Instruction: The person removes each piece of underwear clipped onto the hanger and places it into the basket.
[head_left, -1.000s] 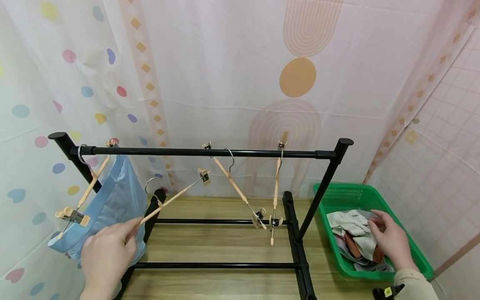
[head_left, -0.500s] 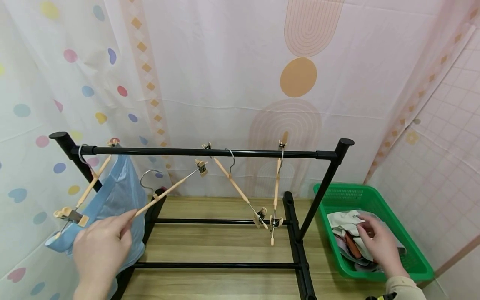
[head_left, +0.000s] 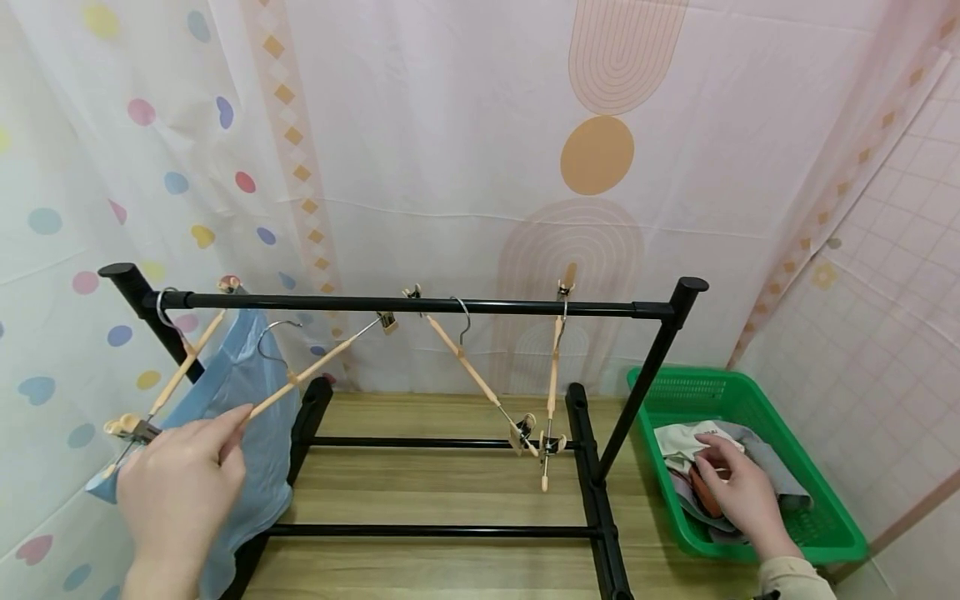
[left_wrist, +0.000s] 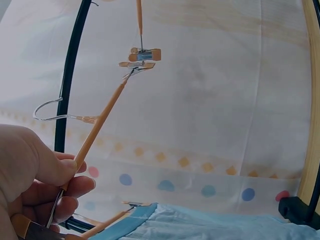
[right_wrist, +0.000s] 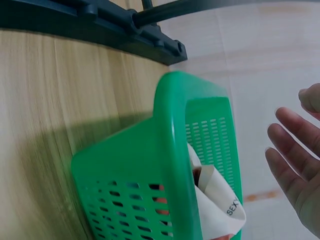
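Observation:
My left hand [head_left: 178, 492] pinches a wooden clip hanger [head_left: 318, 364] near one end between thumb and fingers. In the left wrist view the metal hook of this hanger [left_wrist: 104, 115] sticks out sideways near the black bar. Behind the hand, a light blue garment [head_left: 262, 467] hangs clipped by its waistband to another hanger [head_left: 180, 379] on the bar. Over the green basket [head_left: 832, 525] is my right hand [head_left: 738, 496], fingers loosely bent, holding nothing. The right wrist view has this hand [right_wrist: 302, 155] apart from the white cloth [right_wrist: 215, 200] lettered SEXY.
The black rack's top bar [head_left: 360, 303] carries two bare clip hangers, one mid-bar [head_left: 468, 371] and one farther right [head_left: 553, 367]. Folded clothes [head_left: 765, 462] lie in the basket, right of the rack. A patterned curtain [head_left: 420, 150] hangs behind; the floor [head_left: 420, 487] looks wooden.
My left hand has moved left with the pinched hanger, whose far end has risen to the bar's height. My right hand has shifted left above the basket.

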